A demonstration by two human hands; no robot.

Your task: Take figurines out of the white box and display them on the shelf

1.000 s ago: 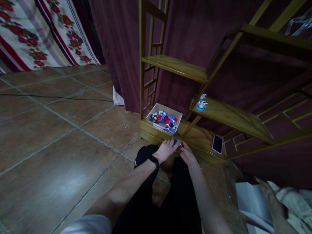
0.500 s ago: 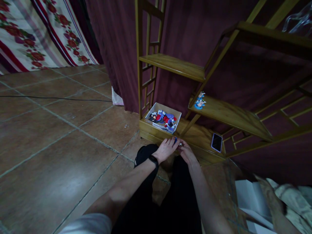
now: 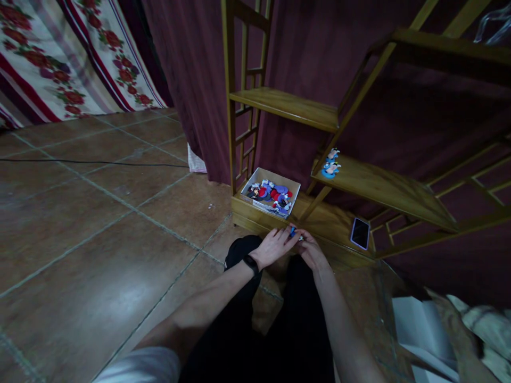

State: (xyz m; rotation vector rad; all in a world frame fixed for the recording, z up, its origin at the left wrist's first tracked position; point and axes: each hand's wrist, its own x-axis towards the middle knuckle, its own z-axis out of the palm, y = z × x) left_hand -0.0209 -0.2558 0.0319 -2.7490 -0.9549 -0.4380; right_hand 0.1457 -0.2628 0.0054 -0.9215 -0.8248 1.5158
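Note:
My left hand (image 3: 274, 246) and my right hand (image 3: 311, 249) meet just in front of the low shelf, their fingers closed round a small blue-and-white figurine (image 3: 293, 232). Much of the figurine is hidden by the fingers. Beyond my hands, an open white box (image 3: 250, 204) rests on the bottom shelf, holding many small figurines and round discs in red, purple and black. Two blue-and-white figurines (image 3: 331, 169) stand on the left end of the middle shelf.
The wooden shelf unit (image 3: 285, 109) stands against a dark red curtain. A phone (image 3: 360, 233) lies on its bottom board, right of my hands. White boxes (image 3: 423, 324) sit on the floor at lower right, beside another person's leg (image 3: 451, 322). A black cable (image 3: 99, 162) crosses the tiles.
The view has shifted slightly, so everything appears a little further right. Both hands stay together on the figurine, and a bit more of its blue part shows between the fingers.

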